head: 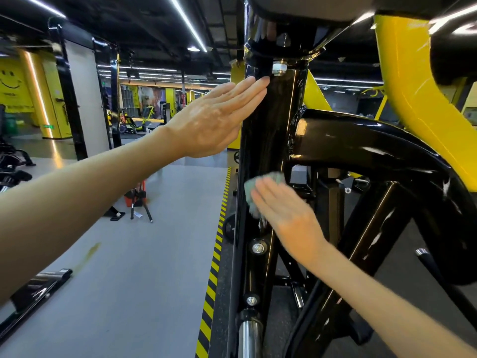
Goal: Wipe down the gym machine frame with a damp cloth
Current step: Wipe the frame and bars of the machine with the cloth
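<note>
A glossy black upright post (pixel 268 130) of the gym machine frame stands in the middle of the view. My left hand (pixel 214 120) lies flat against the post's left side, fingers straight, fingertips just below a silver nut (pixel 278 68). Lower down, my right hand (pixel 286 213) presses a pale green cloth (pixel 251 188) against the front of the post with straight fingers; the hand is motion-blurred and hides most of the cloth. A curved black tube (pixel 374 146) branches off the post to the right.
Yellow frame parts (pixel 413 99) rise behind at the right. A yellow-and-black hazard stripe (pixel 214 267) borders the grey floor (pixel 129 267) left of the machine. A red-and-black stand (pixel 138 197) and other gym gear sit further back. A chrome rod (pixel 249 339) runs down at the post's foot.
</note>
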Demonstrator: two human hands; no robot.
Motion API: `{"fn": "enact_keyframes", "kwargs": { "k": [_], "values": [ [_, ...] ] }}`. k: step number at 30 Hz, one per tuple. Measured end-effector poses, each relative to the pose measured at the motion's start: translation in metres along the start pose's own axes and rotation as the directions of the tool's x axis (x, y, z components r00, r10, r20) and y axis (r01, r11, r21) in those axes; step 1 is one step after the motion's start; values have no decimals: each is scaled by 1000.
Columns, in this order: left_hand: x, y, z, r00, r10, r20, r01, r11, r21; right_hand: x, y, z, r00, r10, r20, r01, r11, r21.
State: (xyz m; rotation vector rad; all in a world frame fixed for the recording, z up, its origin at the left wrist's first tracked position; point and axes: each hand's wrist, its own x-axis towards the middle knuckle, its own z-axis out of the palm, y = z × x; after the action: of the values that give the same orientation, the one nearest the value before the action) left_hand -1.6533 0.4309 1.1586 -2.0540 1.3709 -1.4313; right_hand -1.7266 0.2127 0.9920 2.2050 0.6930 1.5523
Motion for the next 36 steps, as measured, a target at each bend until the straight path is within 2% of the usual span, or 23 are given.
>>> {"fn": "enact_keyframes", "kwargs": {
  "k": [3, 6, 9, 12, 15, 18, 20, 22, 24, 27, 29, 33, 36],
  "values": [
    [1, 0, 0, 1000, -3, -7, 3, 1000, -8, -62, -26, 8, 972, -124, 200, 125, 992, 11],
    [2, -1, 0, 1000, 6, -10, -6, 1000, -5, -68, -24, 8, 953, -149, 263, 139, 989, 53],
    [1, -2, -1, 1000, 16, -5, -15, 1000, 3, -39, -7, 0, 957, -186, 222, 179, 983, 50],
    [0, 1, -1, 1000, 4, -9, -4, 1000, -7, 3, 14, -11, 992, -69, 105, 64, 997, 46],
    [1, 3, -2, 1000, -10, 0, 10, 1000, -25, 36, 27, -18, 996, 83, 11, -83, 997, 1],
    [0, 3, -1, 1000, -15, 8, 16, 1000, -24, 26, 16, -11, 992, 124, -29, -123, 992, 27],
    [0, 3, -2, 1000, -14, 7, 14, 1000, -23, -5, -4, -4, 999, 43, 18, -43, 998, 42],
    [0, 4, -2, 1000, -14, 5, 14, 1000, -28, -45, -23, 3, 990, -71, 120, 69, 997, 23],
    [0, 2, -2, 1000, -10, 7, 10, 1000, -28, -70, -31, 8, 968, -124, 219, 121, 992, 24],
    [0, 1, -3, 1000, -2, 7, 2, 1000, -19, -61, -19, 8, 954, -178, 243, 176, 984, 31],
    [1, 1, -4, 1000, 7, 16, -7, 1000, -21, -31, -5, 0, 960, -193, 202, 188, 981, 46],
    [0, -3, -9, 999, 26, 26, -27, 1000, 14, 52, 35, -23, 1000, -10, 28, 10, 1000, 21],
    [1, -8, -12, 1000, 8, 14, -9, 998, 60, 99, 63, -39, 988, 146, -52, -146, 989, -10]
  ]
}}
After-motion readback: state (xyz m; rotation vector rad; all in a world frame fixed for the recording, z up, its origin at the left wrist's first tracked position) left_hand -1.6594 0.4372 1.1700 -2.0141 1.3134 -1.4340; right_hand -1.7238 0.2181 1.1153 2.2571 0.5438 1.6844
